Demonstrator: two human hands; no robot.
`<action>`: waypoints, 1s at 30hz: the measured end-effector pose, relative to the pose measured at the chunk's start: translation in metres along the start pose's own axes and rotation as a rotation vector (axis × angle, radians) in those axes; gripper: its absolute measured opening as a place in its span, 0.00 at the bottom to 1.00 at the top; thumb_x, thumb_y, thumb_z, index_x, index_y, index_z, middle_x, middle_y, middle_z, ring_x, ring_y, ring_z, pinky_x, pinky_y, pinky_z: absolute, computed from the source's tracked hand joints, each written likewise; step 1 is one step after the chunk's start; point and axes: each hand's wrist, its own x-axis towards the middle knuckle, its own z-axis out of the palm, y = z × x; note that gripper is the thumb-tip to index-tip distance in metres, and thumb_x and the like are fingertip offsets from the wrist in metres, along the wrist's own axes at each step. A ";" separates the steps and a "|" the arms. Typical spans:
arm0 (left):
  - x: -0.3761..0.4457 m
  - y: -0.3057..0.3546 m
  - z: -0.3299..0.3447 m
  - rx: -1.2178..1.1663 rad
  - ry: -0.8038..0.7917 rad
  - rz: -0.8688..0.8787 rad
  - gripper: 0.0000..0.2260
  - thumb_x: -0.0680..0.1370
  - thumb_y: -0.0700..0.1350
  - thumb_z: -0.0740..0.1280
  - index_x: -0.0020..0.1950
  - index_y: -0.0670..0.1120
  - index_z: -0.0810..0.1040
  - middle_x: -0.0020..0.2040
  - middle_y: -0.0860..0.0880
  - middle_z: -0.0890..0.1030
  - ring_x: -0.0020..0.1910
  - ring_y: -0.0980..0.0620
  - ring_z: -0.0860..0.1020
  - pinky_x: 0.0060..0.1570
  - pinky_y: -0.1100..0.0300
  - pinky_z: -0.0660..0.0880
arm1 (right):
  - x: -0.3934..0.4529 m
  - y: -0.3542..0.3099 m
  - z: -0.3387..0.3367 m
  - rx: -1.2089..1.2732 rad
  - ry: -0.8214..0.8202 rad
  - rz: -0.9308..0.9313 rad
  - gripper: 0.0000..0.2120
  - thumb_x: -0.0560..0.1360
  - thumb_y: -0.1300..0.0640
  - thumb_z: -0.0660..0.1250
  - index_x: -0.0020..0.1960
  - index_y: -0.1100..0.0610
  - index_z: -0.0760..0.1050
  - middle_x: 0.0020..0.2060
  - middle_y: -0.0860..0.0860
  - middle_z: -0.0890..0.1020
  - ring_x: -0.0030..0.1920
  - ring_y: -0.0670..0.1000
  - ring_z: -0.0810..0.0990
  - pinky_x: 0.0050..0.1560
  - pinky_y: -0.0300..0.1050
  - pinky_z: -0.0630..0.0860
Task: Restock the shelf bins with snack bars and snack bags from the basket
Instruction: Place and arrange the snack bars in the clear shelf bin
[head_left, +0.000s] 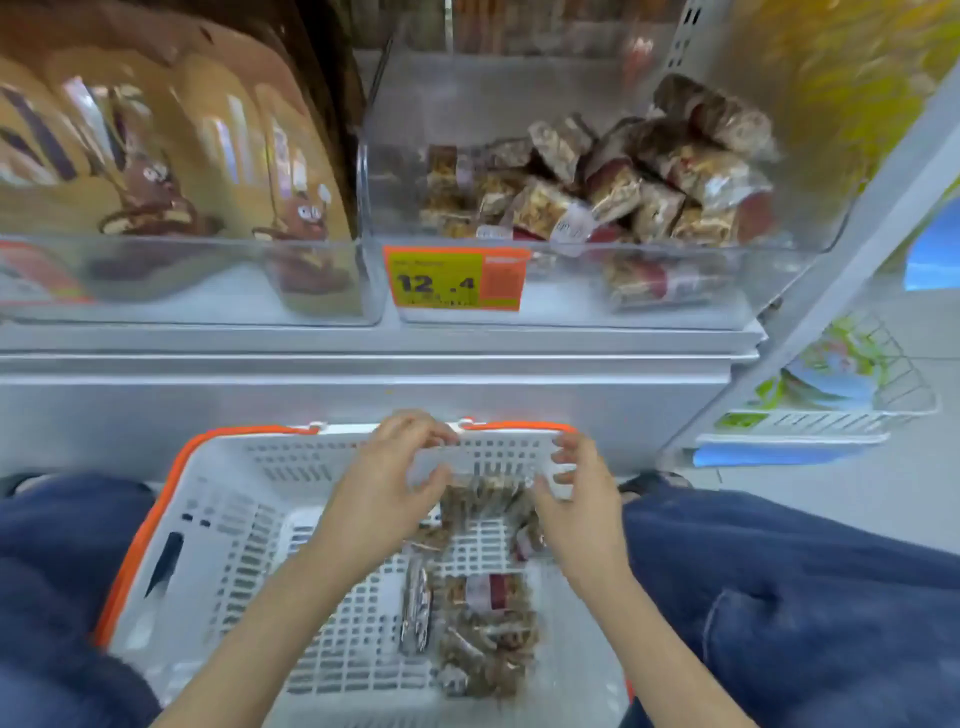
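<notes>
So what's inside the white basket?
The basket holds clear-wrapped snack bars lying on its slotted floor. The left hand and right hand hover over more bars at the far end, covering part of them.

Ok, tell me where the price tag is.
The price tag sits centre of the head view, on the front wall of the right clear bin, below its snack bars.
</notes>
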 end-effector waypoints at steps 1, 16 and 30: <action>-0.017 -0.028 0.013 0.042 -0.124 -0.133 0.11 0.76 0.43 0.67 0.54 0.56 0.71 0.56 0.55 0.72 0.55 0.58 0.72 0.54 0.69 0.68 | -0.007 0.025 0.022 -0.103 -0.114 0.068 0.17 0.74 0.59 0.67 0.59 0.48 0.68 0.51 0.51 0.76 0.46 0.49 0.77 0.45 0.45 0.74; -0.066 -0.169 0.132 0.662 -0.712 -0.401 0.48 0.72 0.61 0.68 0.77 0.48 0.39 0.77 0.43 0.39 0.76 0.41 0.39 0.73 0.44 0.40 | -0.060 0.141 0.138 -0.965 -1.140 0.158 0.61 0.66 0.42 0.75 0.75 0.52 0.28 0.73 0.51 0.29 0.74 0.57 0.31 0.71 0.65 0.38; -0.060 -0.185 0.168 1.002 -0.894 -0.552 0.52 0.67 0.69 0.66 0.76 0.46 0.39 0.73 0.40 0.51 0.73 0.35 0.50 0.70 0.33 0.48 | -0.054 0.136 0.136 -0.887 -0.998 0.205 0.37 0.70 0.49 0.71 0.71 0.58 0.57 0.66 0.56 0.67 0.67 0.60 0.66 0.66 0.58 0.62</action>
